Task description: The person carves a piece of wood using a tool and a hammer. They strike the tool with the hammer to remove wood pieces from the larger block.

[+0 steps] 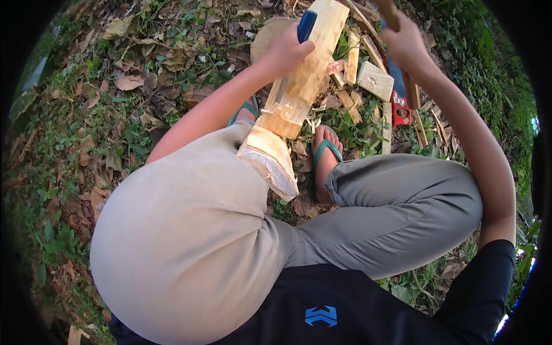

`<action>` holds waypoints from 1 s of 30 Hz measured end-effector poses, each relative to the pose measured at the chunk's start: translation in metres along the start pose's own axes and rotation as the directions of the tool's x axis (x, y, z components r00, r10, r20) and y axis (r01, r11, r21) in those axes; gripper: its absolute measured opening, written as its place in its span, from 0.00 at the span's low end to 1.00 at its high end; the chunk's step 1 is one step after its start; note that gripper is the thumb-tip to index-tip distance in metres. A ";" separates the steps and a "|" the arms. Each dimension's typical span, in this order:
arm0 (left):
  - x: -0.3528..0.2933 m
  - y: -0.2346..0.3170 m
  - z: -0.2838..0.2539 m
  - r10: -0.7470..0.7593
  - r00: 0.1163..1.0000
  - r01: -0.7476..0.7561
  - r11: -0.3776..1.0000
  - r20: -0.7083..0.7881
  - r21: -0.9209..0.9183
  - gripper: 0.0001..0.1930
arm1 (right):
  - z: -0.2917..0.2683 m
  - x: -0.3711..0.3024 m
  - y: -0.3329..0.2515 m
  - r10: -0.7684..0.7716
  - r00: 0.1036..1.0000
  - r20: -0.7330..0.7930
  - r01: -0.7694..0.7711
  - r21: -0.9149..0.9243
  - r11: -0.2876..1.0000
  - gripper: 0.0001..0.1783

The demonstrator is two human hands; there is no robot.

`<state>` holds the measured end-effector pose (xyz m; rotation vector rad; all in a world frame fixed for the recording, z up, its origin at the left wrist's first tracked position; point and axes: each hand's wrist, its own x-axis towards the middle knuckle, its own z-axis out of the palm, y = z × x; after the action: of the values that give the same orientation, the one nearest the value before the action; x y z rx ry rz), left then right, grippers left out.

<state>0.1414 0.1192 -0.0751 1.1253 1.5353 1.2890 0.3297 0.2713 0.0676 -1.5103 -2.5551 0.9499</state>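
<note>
My left hand (pixel 286 53) is closed around a tool with a blue handle (pixel 306 26), held over the upper part of a long piece of pale wood; its working end is hidden. The wood (pixel 310 75) slants from the top of the view down between my feet, with a stepped cut and a rough, whitish near end. My right hand (pixel 407 45) is raised to the right of the wood, gripping a brown wooden handle (pixel 388 12). That handle runs out past the top edge, so its head cannot be seen, and its lower end sticks out below my fist.
To the right lies a saw with a red grip (pixel 400 109), beside a small squared wood block (pixel 375 81). Offcuts and strips (pixel 352 56) are scattered around. A round log (pixel 268 39) sits behind my left hand. My sandalled foot (pixel 326 146) is close to the wood.
</note>
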 end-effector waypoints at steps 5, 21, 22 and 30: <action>-0.005 0.006 -0.002 0.019 0.999 -0.020 1.000 -0.050 -0.021 0.13 | 0.003 0.003 0.026 -0.160 0.985 0.067 0.165 -0.092 0.982 0.23; -0.027 0.093 -0.030 0.216 0.939 -0.321 0.827 -0.266 -0.461 0.08 | -0.033 -0.010 -0.005 0.053 0.997 0.052 -0.055 0.033 0.998 0.21; -0.028 0.093 -0.025 0.225 0.926 -0.347 0.822 -0.303 -0.451 0.08 | -0.032 -0.013 -0.011 0.078 0.995 0.064 -0.080 0.035 0.996 0.21; -0.044 0.075 0.001 0.264 0.909 -0.372 0.863 -0.322 -0.342 0.10 | -0.034 -0.021 -0.023 0.045 0.991 0.123 -0.058 0.099 0.993 0.17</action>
<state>0.1632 0.0825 0.0012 0.9946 1.2100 1.9489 0.3332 0.2632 0.1131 -1.5436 -2.5129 1.1940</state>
